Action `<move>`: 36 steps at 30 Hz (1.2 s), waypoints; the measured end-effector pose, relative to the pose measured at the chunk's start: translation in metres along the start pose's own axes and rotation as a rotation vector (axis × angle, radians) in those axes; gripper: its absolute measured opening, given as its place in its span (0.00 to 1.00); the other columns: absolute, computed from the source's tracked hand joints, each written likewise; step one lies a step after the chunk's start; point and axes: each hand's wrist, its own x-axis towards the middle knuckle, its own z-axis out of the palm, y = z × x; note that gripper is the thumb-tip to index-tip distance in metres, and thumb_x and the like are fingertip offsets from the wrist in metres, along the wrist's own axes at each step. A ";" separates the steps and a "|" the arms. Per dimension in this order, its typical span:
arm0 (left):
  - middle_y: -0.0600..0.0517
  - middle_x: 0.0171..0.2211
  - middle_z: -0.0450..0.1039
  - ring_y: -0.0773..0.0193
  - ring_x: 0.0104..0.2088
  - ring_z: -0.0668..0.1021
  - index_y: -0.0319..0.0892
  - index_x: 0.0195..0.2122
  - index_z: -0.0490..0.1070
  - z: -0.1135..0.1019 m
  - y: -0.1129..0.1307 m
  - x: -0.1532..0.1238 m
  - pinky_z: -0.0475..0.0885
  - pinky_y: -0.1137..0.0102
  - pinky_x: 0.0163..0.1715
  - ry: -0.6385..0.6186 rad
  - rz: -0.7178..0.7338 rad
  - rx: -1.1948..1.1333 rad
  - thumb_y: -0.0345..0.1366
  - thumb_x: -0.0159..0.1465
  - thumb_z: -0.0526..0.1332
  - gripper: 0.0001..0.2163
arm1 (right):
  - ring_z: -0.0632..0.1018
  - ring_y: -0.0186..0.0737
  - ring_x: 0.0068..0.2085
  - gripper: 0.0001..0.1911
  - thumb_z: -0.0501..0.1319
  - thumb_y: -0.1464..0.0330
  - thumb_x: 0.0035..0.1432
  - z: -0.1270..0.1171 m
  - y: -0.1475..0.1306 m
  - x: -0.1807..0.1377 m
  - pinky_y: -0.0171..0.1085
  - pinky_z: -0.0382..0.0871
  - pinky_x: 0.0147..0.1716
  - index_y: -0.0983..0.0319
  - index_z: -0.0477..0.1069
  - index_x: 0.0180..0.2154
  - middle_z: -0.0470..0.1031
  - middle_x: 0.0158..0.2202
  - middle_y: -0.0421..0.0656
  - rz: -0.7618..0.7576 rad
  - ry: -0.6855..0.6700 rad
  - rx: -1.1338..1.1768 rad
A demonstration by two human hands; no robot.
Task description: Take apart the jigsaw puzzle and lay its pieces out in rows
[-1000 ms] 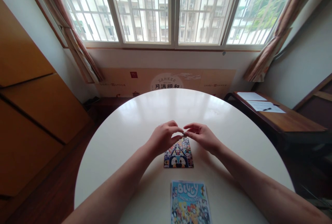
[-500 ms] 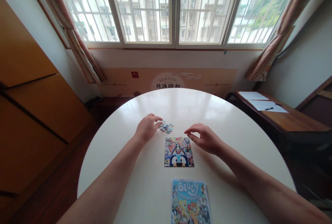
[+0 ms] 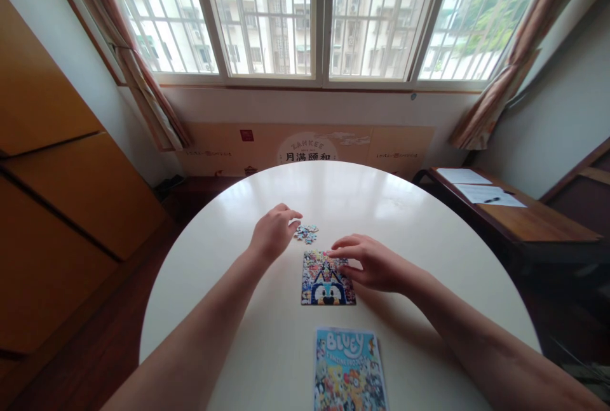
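My left hand [image 3: 275, 230] is at the left edge of a small heap of loose jigsaw pieces [image 3: 307, 233], thumb and forefinger apart, with no piece visible between them. My right hand [image 3: 374, 263] reaches over the upper right part of a jigsaw puzzle [image 3: 328, 289]. Its fingers are spread and its fingertips are at the puzzle's surface; whether they touch it I cannot tell. The puzzle lies flat, showing a blue dog's face among many small coloured figures. Nearer to me lies a blue sheet or booklet [image 3: 350, 370] marked "Bluey", its lower end cut off by the frame.
All this is on a round white table [image 3: 238, 360]. Beyond it, a printed panel [image 3: 395, 141] stands below a barred window. To the right, a wooden table [image 3: 548, 217] carries papers [image 3: 488, 195] and pens. An orange-brown cabinet [image 3: 71, 188] is at the left.
My right hand has moved left, from beside the puzzle to over its upper right part. My left hand has shifted slightly up and right by the pieces.
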 end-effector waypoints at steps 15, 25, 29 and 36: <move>0.47 0.43 0.78 0.54 0.43 0.78 0.45 0.40 0.81 -0.015 0.032 -0.021 0.71 0.66 0.40 -0.454 0.128 0.112 0.37 0.60 0.65 0.08 | 0.72 0.44 0.58 0.24 0.65 0.61 0.61 0.005 -0.012 0.004 0.47 0.64 0.57 0.52 0.70 0.58 0.72 0.59 0.42 -0.056 -0.102 -0.121; 0.48 0.39 0.80 0.56 0.39 0.78 0.43 0.37 0.80 -0.006 0.026 -0.015 0.69 0.67 0.38 -0.504 0.033 -0.028 0.34 0.56 0.65 0.08 | 0.71 0.44 0.59 0.23 0.65 0.59 0.60 0.009 -0.016 0.006 0.45 0.63 0.56 0.52 0.71 0.57 0.72 0.59 0.42 -0.080 -0.133 -0.131; 0.47 0.40 0.80 0.55 0.41 0.79 0.42 0.39 0.80 -0.006 0.028 -0.016 0.70 0.67 0.39 -0.474 0.040 -0.022 0.34 0.56 0.65 0.10 | 0.71 0.45 0.59 0.23 0.64 0.59 0.61 0.009 -0.017 0.006 0.45 0.63 0.56 0.53 0.71 0.57 0.72 0.58 0.42 -0.080 -0.129 -0.134; 0.49 0.39 0.80 0.56 0.40 0.79 0.43 0.36 0.80 -0.009 0.032 -0.016 0.71 0.68 0.40 -0.495 0.032 -0.054 0.31 0.54 0.65 0.09 | 0.71 0.44 0.58 0.23 0.64 0.59 0.60 0.010 -0.016 0.007 0.45 0.61 0.56 0.52 0.71 0.57 0.72 0.59 0.41 -0.079 -0.145 -0.135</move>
